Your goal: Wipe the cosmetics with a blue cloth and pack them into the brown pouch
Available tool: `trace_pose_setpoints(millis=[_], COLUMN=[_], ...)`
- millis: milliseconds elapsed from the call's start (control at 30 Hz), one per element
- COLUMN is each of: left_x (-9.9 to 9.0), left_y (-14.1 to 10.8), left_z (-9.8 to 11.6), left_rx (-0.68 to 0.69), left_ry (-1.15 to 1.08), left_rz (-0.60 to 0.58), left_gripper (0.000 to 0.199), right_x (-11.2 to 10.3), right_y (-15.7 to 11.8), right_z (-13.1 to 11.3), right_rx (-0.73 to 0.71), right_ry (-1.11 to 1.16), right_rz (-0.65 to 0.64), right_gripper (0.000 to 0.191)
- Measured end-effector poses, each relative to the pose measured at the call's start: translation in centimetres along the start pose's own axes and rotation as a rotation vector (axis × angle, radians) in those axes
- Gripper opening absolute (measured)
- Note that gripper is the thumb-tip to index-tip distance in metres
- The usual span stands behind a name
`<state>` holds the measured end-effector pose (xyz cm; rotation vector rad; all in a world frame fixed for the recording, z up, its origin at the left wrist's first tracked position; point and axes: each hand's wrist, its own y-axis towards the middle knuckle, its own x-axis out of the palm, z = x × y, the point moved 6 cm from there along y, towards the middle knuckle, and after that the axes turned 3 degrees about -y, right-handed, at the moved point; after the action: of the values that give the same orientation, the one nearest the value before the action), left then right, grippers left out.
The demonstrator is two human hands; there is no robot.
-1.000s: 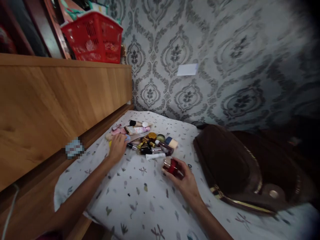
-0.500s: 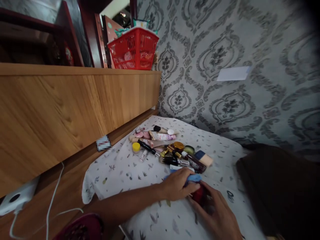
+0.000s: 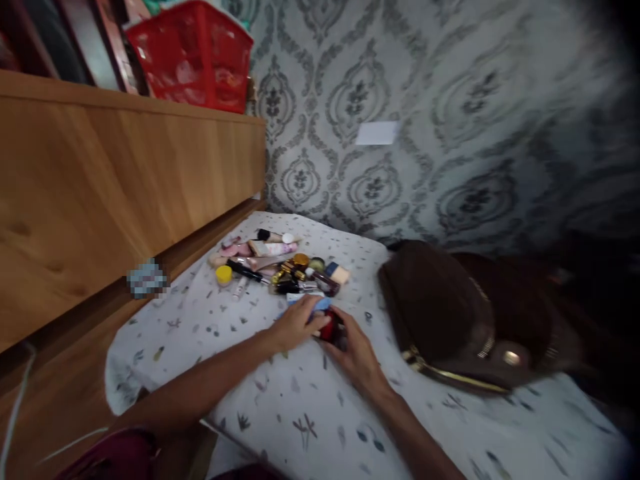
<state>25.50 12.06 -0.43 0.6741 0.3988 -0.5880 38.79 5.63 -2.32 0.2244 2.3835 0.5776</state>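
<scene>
My left hand [image 3: 299, 324] is closed, its fingers over a light-blue item [image 3: 324, 303] and its thumb against a shiny red and dark item [image 3: 327, 330]. My right hand [image 3: 356, 347] curls round that red and dark item from the right, partly hiding it; its kind is not clear. Just beyond my hands lies a heap of cosmetics: a dark bottle with a white cap [image 3: 324, 281], a black tube [image 3: 247, 272], a pink-and-white tube [image 3: 274, 249], a small yellow-lidded pot [image 3: 223, 274], an amber pot [image 3: 300, 259] and a navy and beige block [image 3: 338, 272].
A white patterned cloth [image 3: 185, 333] covers the surface. To the right sits a dark brown bag [image 3: 435, 300] with a gold zip. On the left stands a wooden cabinet [image 3: 125, 187] with a red basket [image 3: 200, 57] on top. A patterned wall [image 3: 320, 153] rises behind.
My view has swung right, so the cosmetics and both hands appear further left and more of the brown bag shows. Both hands keep much the same hold.
</scene>
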Motion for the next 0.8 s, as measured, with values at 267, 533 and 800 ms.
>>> trace_pose_setpoints(millis=[267, 533, 800], left_x=[-0.7, -0.6, -0.3], left_y=[0.1, -0.7, -0.6], left_z=[0.8, 2.7, 3.6], left_rx=[0.125, 0.289, 0.25], left_ry=[-0.101, -0.019, -0.052], left_rz=[0.012, 0.04, 0.024], left_gripper=[0.03, 0.031, 0.022], right_x=[-0.6, -0.9, -1.3], right_y=[-0.3, -0.4, -0.5], right_z=[0.1, 0.8, 1.0], right_rx=[0.137, 0.362, 0.491], right_ry=[0.103, 0.474, 0.763], right_rz=[0.075, 0.133, 0.173], right_gripper=[0.062, 0.06, 0.052])
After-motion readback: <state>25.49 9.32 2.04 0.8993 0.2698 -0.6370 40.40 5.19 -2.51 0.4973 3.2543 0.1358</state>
